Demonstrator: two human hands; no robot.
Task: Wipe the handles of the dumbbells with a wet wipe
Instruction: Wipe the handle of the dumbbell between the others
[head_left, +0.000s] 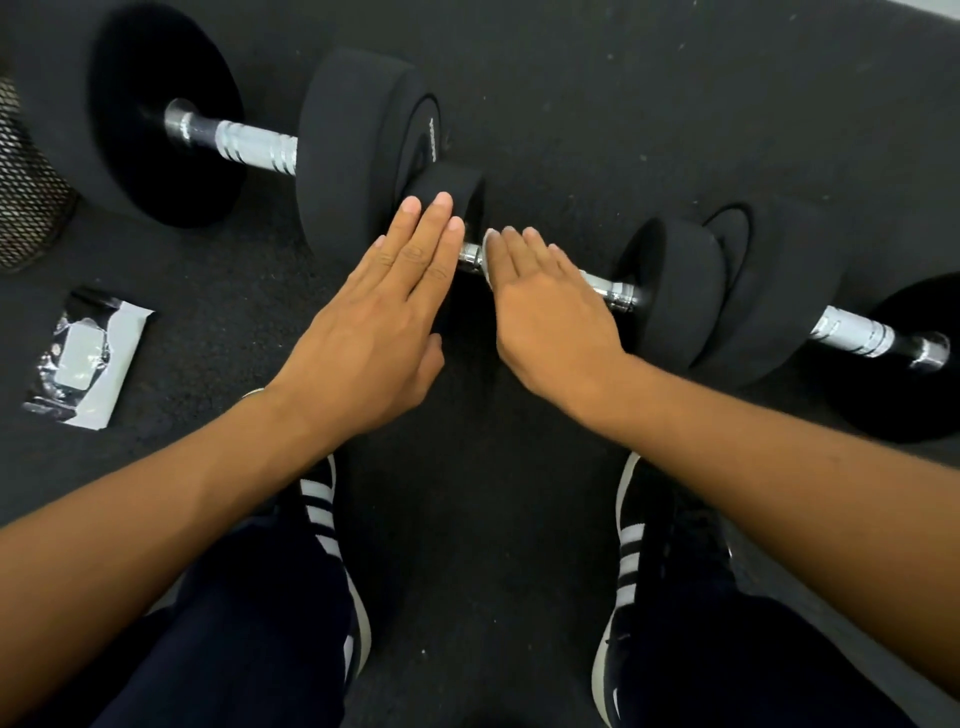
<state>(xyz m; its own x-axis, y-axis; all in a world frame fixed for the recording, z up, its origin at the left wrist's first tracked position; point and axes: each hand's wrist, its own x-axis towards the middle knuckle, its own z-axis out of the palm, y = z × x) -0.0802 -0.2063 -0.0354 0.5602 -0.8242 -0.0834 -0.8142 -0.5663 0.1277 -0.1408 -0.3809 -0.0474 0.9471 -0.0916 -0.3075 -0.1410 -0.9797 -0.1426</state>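
The left hand (382, 306) lies flat with its fingers straight and close together, the fingertips reaching onto the small black end weight (447, 189) of the middle dumbbell (618, 293). The right hand (548, 306) is laid palm-down over that dumbbell's chrome handle (470, 255), fingers extended side by side; a sliver of white wet wipe (488, 244) shows at the fingertips, pressed against the bar, though how the fingers hold it underneath cannot be told. Behind, to the left, a larger dumbbell (260, 145) rests on the floor (597, 114), its ridged silver handle bare between thick, matte, round black weights. To the right a third dumbbell (857, 332) lies with its weight touching the middle one's. A crinkled, shiny wipe packet (85, 358) sits on the floor to the left, well apart from the hands, and a metal mesh bin (26, 192) stands at the left edge. The floor is dark, speckled rubber. Below are two dark shoes (631, 561) with white stripes.
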